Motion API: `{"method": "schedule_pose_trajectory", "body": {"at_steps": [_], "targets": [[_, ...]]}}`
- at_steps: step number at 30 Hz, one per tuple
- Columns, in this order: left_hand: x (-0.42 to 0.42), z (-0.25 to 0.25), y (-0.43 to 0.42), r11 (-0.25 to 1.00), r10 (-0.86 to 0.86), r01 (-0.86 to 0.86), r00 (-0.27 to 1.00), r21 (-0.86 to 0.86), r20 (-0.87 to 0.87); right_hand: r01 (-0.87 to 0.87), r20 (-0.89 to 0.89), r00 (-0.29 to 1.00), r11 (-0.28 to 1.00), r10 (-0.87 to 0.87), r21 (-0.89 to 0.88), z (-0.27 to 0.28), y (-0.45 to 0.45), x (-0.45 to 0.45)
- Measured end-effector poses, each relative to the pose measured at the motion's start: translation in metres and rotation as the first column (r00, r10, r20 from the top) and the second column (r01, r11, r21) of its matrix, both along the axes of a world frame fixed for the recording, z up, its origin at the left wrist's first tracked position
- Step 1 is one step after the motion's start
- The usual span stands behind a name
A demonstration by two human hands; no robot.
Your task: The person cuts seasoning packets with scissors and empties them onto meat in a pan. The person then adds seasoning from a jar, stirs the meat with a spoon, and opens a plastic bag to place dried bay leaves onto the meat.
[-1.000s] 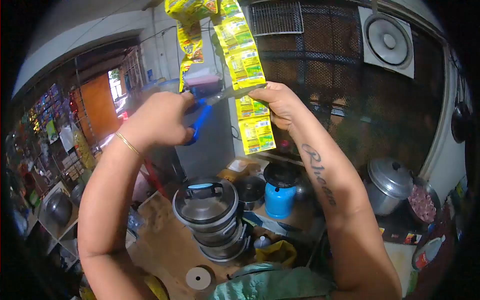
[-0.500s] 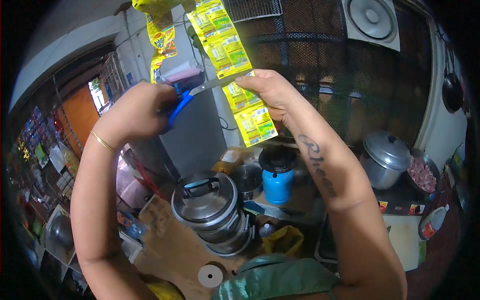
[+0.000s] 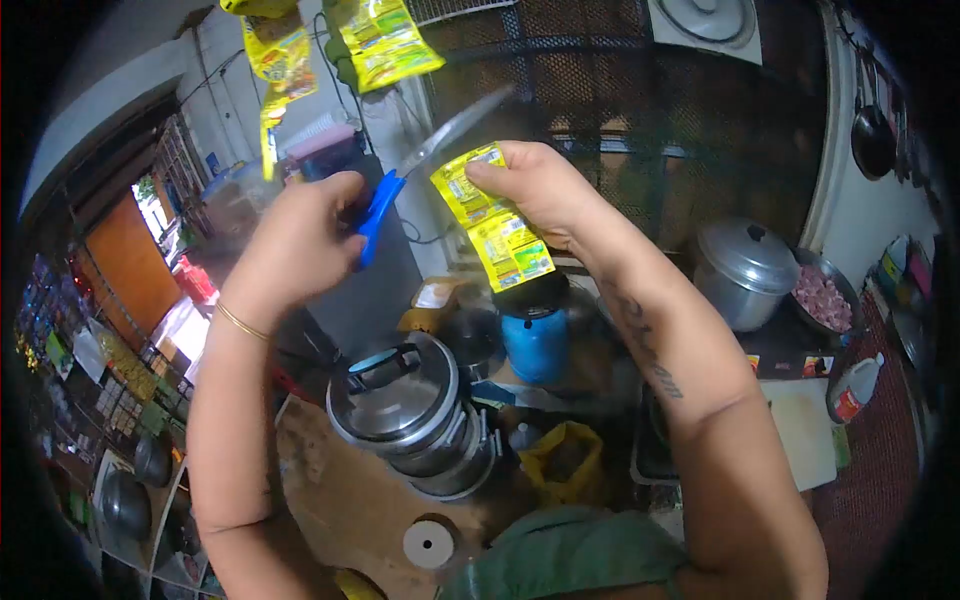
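My left hand [image 3: 312, 235] is closed round the blue handles of a pair of scissors [image 3: 382, 205], whose blades point up and to the right. My right hand [image 3: 545, 190] pinches a short strip of yellow seasoning sachets [image 3: 500, 230] by its upper end, and the strip hangs down in front of a blue canister. Above the scissors hangs the rest of the sachet strip [image 3: 385, 45], apart from the piece in my right hand. Another hanging row of yellow packets [image 3: 278, 65] is to its left, partly cut off by the top of the view.
Below stand a large lidded metal pot [image 3: 395, 395] and a blue canister [image 3: 533, 345]. At right are a lidded aluminium pot [image 3: 745, 270], a pan of raw meat [image 3: 825, 298], a white cutting board [image 3: 795, 430] and a bottle [image 3: 856, 388]. A toilet roll [image 3: 428, 543] lies low in front.
The sachet strip has been cut between the scissor blades. Its lower piece is now separate in my right hand, while the upper part still hangs. The view has shifted slightly.
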State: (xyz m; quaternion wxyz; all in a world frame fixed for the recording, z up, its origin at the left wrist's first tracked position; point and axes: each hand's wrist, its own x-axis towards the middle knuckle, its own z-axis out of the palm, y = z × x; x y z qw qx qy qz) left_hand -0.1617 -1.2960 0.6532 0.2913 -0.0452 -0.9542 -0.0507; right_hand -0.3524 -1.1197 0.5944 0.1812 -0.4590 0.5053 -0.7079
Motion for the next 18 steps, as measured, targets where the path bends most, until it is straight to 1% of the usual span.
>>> {"method": "schedule_pose_trajectory", "body": {"at_steps": [1,2,3,5,6,7,8,9,10,11,13,14,17,18], "targets": [[-0.003,-0.012,0.006,0.998,-0.01,0.011,0.999,0.058,-0.032,0.011,0.007,1.0,1.0,-0.011,-0.02,-0.008,0.008,0.002],[-0.01,-0.03,0.012,0.941,-0.088,0.103,0.994,0.321,-0.063,-0.036,0.06,0.997,0.998,0.039,-0.048,-0.016,0.02,0.003],[-0.011,-0.042,0.03,0.901,-0.048,0.075,0.996,0.426,-0.075,-0.037,0.068,0.997,0.995,0.043,-0.088,-0.026,0.03,0.005],[-0.016,-0.076,0.069,0.793,-0.119,0.241,0.962,0.559,-0.246,-0.037,0.085,0.995,0.985,0.052,-0.167,-0.052,0.052,0.01],[-0.019,-0.092,0.09,0.619,-0.16,0.334,0.94,0.711,-0.302,-0.082,0.114,0.988,0.977,0.105,-0.196,-0.065,0.067,0.019],[-0.024,-0.107,0.112,0.406,-0.184,0.407,0.913,0.818,-0.363,-0.096,0.12,0.985,0.973,0.123,-0.21,-0.078,0.08,0.025],[-0.031,-0.123,0.132,0.379,-0.159,0.463,0.886,0.801,-0.436,-0.109,0.129,0.982,0.969,0.14,-0.223,-0.091,0.095,0.03],[-0.033,-0.134,0.151,0.364,-0.147,0.471,0.881,0.804,-0.45,-0.121,0.138,0.978,0.964,0.157,-0.235,-0.104,0.111,0.034],[-0.035,-0.145,0.17,0.388,-0.125,0.469,0.88,0.794,-0.459,-0.083,0.103,0.989,0.98,0.103,-0.179,-0.117,0.127,0.036],[-0.037,-0.156,0.189,0.411,-0.104,0.466,0.878,0.783,-0.468,-0.063,0.079,0.994,0.98,0.079,-0.188,-0.13,0.143,0.039],[-0.041,-0.176,0.227,0.402,-0.09,0.453,0.884,0.796,-0.458,-0.018,0.031,0.999,0.977,0.025,-0.211,-0.15,0.174,0.041],[-0.044,-0.184,0.247,0.397,-0.085,0.448,0.887,0.801,-0.454,0.097,-0.073,0.991,0.978,-0.112,-0.186,-0.166,0.188,0.034],[-0.051,-0.202,0.308,0.301,-0.087,0.42,0.906,0.856,-0.415,0.162,-0.311,0.922,0.96,-0.23,-0.23,-0.191,0.24,0.025],[-0.054,-0.207,0.325,0.292,-0.098,0.437,0.898,0.851,-0.428,0.156,-0.332,0.918,0.968,-0.216,-0.198,-0.196,0.254,0.023]]}}
